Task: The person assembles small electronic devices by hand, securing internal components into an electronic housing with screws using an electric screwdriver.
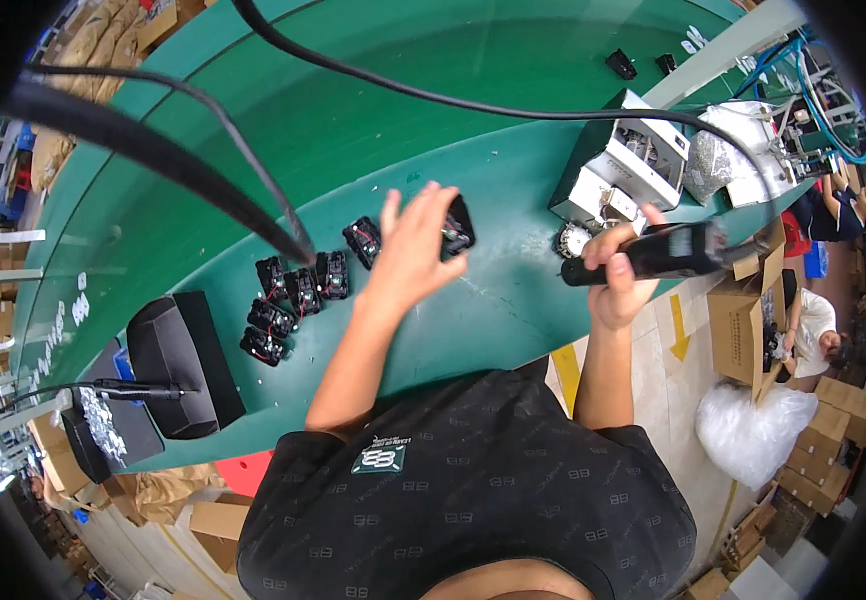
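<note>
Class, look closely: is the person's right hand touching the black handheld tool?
Touching. The head view shows the right hand's thumb and fingers closed around the black handheld tool.

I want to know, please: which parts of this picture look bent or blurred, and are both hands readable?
In the head view, the edges of the green bench bow and the corners are black; in the head view, the thick black cable, upper left, is blurred; in the head view, left hand and right hand are readable.
</note>
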